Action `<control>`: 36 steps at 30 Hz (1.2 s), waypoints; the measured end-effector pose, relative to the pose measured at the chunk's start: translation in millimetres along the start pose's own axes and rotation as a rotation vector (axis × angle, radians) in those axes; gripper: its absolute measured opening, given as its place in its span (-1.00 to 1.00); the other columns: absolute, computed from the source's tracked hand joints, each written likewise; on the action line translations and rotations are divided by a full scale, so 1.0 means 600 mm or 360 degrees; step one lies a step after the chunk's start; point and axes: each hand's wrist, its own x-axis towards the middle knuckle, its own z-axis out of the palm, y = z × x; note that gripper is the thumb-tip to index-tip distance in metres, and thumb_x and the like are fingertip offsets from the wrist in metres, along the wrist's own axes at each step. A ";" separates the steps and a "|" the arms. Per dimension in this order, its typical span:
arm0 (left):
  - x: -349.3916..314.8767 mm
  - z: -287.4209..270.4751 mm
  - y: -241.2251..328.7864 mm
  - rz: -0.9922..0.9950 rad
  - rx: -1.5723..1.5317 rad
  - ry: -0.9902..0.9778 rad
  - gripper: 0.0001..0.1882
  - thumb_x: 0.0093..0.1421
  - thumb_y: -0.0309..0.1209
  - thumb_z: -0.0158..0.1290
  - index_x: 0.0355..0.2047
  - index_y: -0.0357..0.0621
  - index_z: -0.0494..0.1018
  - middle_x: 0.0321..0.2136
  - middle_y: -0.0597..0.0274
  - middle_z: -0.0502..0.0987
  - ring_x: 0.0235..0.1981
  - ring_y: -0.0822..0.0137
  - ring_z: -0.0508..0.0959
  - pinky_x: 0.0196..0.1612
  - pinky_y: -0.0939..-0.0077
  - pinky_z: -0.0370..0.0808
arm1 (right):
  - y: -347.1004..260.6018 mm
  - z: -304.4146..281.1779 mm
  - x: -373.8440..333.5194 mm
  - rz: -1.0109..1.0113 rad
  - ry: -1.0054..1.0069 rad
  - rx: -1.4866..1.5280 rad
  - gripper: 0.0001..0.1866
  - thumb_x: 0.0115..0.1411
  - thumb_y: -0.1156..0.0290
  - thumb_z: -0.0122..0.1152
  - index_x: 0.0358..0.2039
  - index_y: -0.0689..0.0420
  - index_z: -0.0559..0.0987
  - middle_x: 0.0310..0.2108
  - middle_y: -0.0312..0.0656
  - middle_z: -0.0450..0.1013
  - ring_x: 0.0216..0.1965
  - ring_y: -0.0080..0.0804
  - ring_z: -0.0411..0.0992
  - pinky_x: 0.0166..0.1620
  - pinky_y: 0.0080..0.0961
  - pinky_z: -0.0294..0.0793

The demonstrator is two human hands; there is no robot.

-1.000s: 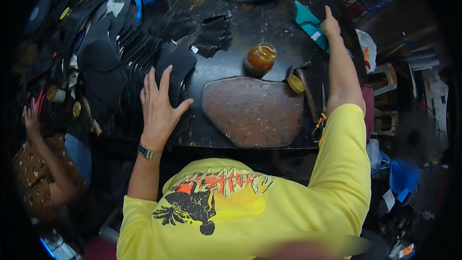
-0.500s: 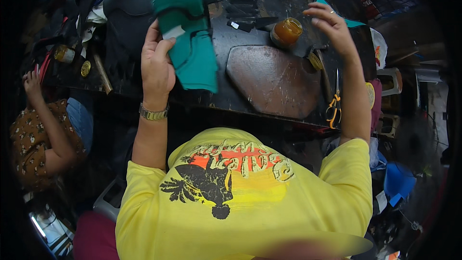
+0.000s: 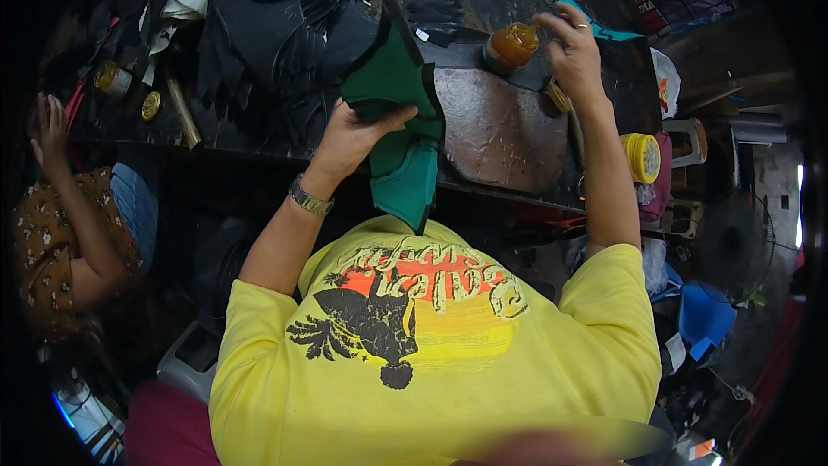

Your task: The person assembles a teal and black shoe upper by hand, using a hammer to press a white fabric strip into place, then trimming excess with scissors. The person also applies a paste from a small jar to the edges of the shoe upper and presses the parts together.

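Note:
My left hand (image 3: 355,140) is closed on a green fabric piece (image 3: 404,174) with black edging. Its thumb lies across the near face, while the other fingers are mostly behind it. The piece is held up and folded, its lower tip hanging past the table edge. My right hand (image 3: 573,56) is at the rim of an open glass jar (image 3: 511,48) of amber, glue-like paste. A finger reaches to the jar's mouth, and I see no tool in this hand. Under the jar's near side lies a worn brown board (image 3: 504,134).
Black cut pieces (image 3: 250,22) are heaped at the left. A wooden-handled tool (image 3: 183,112), a second jar (image 3: 112,79) and a yellow lid (image 3: 151,106) lie near another person's hand (image 3: 50,134). A teal piece (image 3: 614,33) rests at the far right; a yellow-lidded tub (image 3: 641,158) is beside my right arm.
My left hand has moved right and nearer, turning the green piece so its white patch no longer shows. My right hand has come left to the jar's mouth. The orange-handled scissors are now hidden.

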 end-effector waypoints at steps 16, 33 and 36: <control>0.075 0.012 0.001 -0.0410 -0.0420 -0.0276 -0.65 0.21 -0.52 0.20 0.02 -0.27 0.52 -0.22 0.18 0.65 -0.26 0.49 0.64 -0.19 0.64 0.61 | -0.175 -0.013 -0.097 0.0284 0.0112 0.1319 -0.49 0.03 0.78 0.02 -0.04 0.11 0.64 -0.01 -0.24 0.37 -0.07 -0.47 0.39 -0.01 -0.57 0.41; 0.057 0.020 0.009 -0.0338 -0.0507 -0.0293 -0.59 0.22 -0.47 0.18 0.09 -0.25 0.50 -0.14 0.09 0.65 -0.25 0.43 0.66 -0.14 0.59 0.63 | -0.225 0.036 -0.129 0.0237 -0.0013 0.1319 -0.43 0.09 0.72 0.09 0.12 -0.02 0.59 0.11 -0.17 0.34 -0.05 -0.39 0.40 -0.02 -0.51 0.44; 0.059 0.016 0.010 -0.0385 -0.0591 -0.0292 -0.56 0.23 -0.50 0.15 0.13 -0.27 0.46 -0.14 0.11 0.64 -0.24 0.44 0.67 -0.12 0.56 0.64 | -0.224 0.038 -0.136 0.0038 0.0069 0.1082 -0.41 0.04 0.75 0.12 0.06 -0.07 0.64 0.08 -0.16 0.38 -0.06 -0.32 0.41 0.00 -0.45 0.44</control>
